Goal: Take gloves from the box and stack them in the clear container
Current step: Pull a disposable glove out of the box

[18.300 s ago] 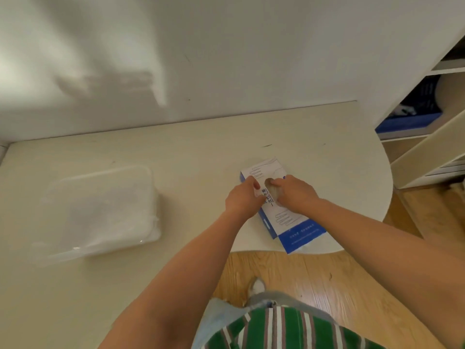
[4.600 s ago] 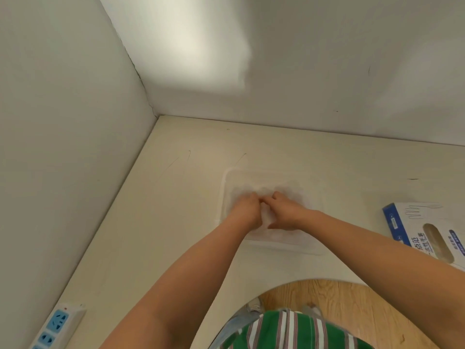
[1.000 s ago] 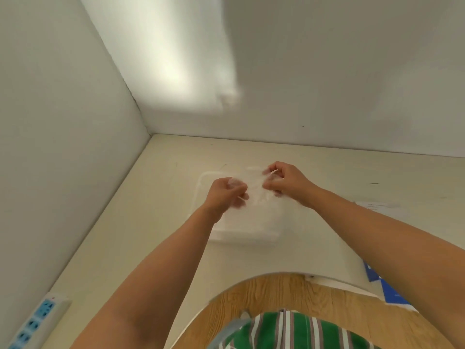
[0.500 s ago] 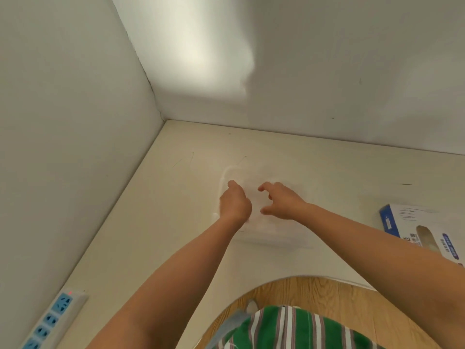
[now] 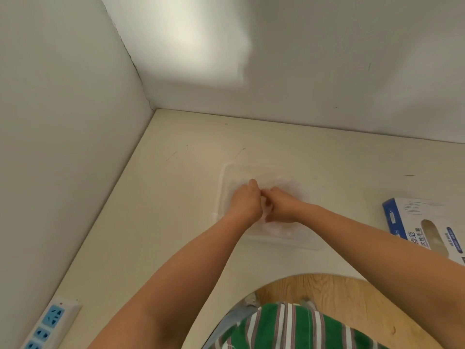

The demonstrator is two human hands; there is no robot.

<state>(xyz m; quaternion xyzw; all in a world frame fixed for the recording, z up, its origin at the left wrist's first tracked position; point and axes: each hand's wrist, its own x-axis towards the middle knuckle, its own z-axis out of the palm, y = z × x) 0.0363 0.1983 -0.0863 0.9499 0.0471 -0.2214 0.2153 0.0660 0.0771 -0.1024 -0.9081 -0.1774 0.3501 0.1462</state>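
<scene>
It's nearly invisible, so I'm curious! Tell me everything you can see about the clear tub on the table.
The clear container is a shallow, rectangular tub with rounded corners, plastic by its look, open on top. It sits flat on the cream table, left of the glove box. Pale, crumpled gloves lie inside. The left hand and right hand reach into it, close together.

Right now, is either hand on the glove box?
No, the left hand and the right hand are both down in the clear container, while the glove box lies untouched off to the right.
</scene>
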